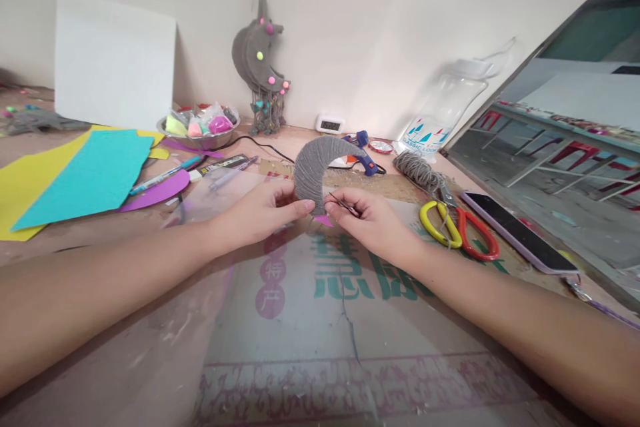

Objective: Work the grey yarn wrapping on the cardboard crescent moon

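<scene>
A crescent shape wrapped in grey yarn (320, 163) stands upright above the table, its pink tip showing at the bottom. My left hand (263, 213) pinches its lower end between thumb and fingers. My right hand (367, 220) is closed on the strand of grey yarn (340, 203) that runs to the crescent's lower end. Both hands hover over a flattened cardboard sheet (325, 320) with green and red print.
Scissors with yellow and red handles (457, 230), a phone (520, 240) and a grey yarn bundle (420, 170) lie at the right. A blue glue gun (363, 150), a bowl of pompoms (200, 127), pens and teal, yellow and purple sheets (90, 177) lie behind and left. A finished grey moon hanging (263, 67) leans on the wall.
</scene>
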`<state>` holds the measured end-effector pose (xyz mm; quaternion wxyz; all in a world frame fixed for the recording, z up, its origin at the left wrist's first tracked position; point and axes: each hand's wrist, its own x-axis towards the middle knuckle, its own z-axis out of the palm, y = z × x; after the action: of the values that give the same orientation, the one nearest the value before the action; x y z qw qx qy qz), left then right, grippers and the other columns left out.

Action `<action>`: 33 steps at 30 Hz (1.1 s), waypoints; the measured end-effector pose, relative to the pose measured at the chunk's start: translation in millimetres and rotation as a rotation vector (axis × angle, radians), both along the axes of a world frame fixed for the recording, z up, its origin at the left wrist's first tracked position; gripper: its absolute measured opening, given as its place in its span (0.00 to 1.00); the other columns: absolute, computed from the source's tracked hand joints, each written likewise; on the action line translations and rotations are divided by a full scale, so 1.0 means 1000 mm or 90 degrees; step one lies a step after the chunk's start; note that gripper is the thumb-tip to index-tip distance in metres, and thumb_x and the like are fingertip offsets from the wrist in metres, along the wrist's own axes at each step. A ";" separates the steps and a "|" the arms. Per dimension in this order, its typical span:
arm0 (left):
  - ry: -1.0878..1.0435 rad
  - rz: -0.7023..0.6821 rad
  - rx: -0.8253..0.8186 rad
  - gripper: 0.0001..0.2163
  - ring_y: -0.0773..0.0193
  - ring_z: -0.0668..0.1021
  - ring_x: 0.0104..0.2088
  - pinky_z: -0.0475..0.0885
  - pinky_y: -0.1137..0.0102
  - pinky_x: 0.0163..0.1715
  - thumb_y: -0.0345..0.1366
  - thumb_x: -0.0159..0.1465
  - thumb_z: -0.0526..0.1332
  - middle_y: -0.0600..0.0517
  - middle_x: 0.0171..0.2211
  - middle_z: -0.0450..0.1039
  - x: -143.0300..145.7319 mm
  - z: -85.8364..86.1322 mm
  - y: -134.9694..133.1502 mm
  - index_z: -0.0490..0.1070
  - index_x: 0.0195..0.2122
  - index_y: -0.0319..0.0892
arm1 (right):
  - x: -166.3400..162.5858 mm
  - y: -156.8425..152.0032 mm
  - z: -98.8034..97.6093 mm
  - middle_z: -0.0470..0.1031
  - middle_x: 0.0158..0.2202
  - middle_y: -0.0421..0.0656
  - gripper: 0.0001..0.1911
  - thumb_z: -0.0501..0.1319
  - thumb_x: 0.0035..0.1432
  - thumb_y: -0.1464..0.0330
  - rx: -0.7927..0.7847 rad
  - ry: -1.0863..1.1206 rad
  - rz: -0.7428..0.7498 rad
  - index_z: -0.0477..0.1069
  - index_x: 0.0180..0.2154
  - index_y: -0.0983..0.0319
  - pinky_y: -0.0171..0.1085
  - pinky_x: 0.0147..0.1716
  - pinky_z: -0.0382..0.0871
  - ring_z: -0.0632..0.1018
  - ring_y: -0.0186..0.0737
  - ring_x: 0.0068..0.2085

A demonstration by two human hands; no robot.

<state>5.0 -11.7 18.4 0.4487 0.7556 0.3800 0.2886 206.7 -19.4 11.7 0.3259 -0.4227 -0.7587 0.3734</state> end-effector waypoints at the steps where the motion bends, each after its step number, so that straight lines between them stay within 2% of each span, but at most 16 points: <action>1: 0.006 0.001 0.004 0.13 0.68 0.70 0.25 0.63 0.73 0.25 0.42 0.63 0.55 0.55 0.26 0.68 0.000 0.000 0.000 0.71 0.37 0.38 | 0.000 0.000 0.000 0.65 0.27 0.37 0.09 0.55 0.59 0.64 0.007 -0.007 0.000 0.69 0.34 0.63 0.31 0.26 0.58 0.63 0.30 0.27; 4: 0.016 0.001 0.012 0.12 0.66 0.72 0.29 0.65 0.72 0.28 0.41 0.63 0.55 0.53 0.29 0.71 0.000 0.000 0.001 0.71 0.38 0.37 | 0.000 0.000 0.000 0.63 0.26 0.36 0.08 0.55 0.58 0.65 0.022 -0.025 -0.006 0.69 0.33 0.63 0.31 0.25 0.56 0.62 0.29 0.26; 10: 0.013 0.005 -0.031 0.12 0.69 0.68 0.22 0.61 0.74 0.21 0.42 0.63 0.55 0.55 0.24 0.68 0.000 0.001 -0.001 0.70 0.37 0.38 | -0.001 0.000 0.000 0.62 0.25 0.36 0.08 0.56 0.58 0.65 0.022 -0.024 -0.007 0.68 0.32 0.62 0.31 0.24 0.55 0.61 0.29 0.26; 13: -0.002 -0.004 -0.011 0.11 0.70 0.67 0.22 0.61 0.74 0.22 0.41 0.64 0.55 0.56 0.22 0.65 0.000 0.001 -0.001 0.71 0.35 0.38 | -0.002 -0.001 0.001 0.62 0.26 0.36 0.07 0.55 0.59 0.66 0.025 -0.005 0.001 0.68 0.33 0.62 0.31 0.24 0.55 0.61 0.29 0.25; 17: -0.027 -0.012 -0.009 0.11 0.69 0.67 0.23 0.62 0.74 0.22 0.42 0.63 0.55 0.55 0.24 0.66 -0.001 0.001 0.001 0.71 0.35 0.39 | -0.003 -0.003 0.006 0.57 0.23 0.35 0.10 0.54 0.60 0.63 0.017 0.017 -0.015 0.66 0.29 0.62 0.31 0.23 0.54 0.58 0.29 0.24; 24: -0.053 0.001 -0.056 0.14 0.72 0.64 0.21 0.61 0.75 0.19 0.45 0.63 0.55 0.54 0.27 0.70 -0.003 -0.004 0.003 0.70 0.37 0.39 | -0.001 0.001 0.002 0.69 0.28 0.38 0.09 0.58 0.57 0.63 -0.017 0.042 -0.014 0.70 0.33 0.62 0.32 0.28 0.61 0.67 0.32 0.28; 30: -0.066 -0.018 -0.086 0.14 0.73 0.63 0.18 0.59 0.76 0.16 0.46 0.64 0.55 0.56 0.24 0.64 -0.003 -0.005 0.002 0.69 0.36 0.40 | 0.002 0.002 -0.002 0.69 0.27 0.38 0.08 0.58 0.58 0.64 0.036 0.008 -0.005 0.72 0.32 0.62 0.31 0.27 0.58 0.66 0.30 0.27; 33: -0.048 -0.017 -0.096 0.14 0.73 0.63 0.17 0.58 0.75 0.15 0.47 0.64 0.54 0.57 0.22 0.63 -0.003 -0.003 0.001 0.68 0.37 0.41 | 0.002 0.001 0.000 0.68 0.27 0.37 0.09 0.57 0.58 0.64 0.029 0.005 -0.006 0.71 0.32 0.62 0.31 0.26 0.58 0.64 0.30 0.27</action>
<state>2.1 -10.9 15.4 0.5222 0.7132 0.3735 0.2814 208.4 -18.2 11.2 0.3400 -0.4171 -0.7641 0.3558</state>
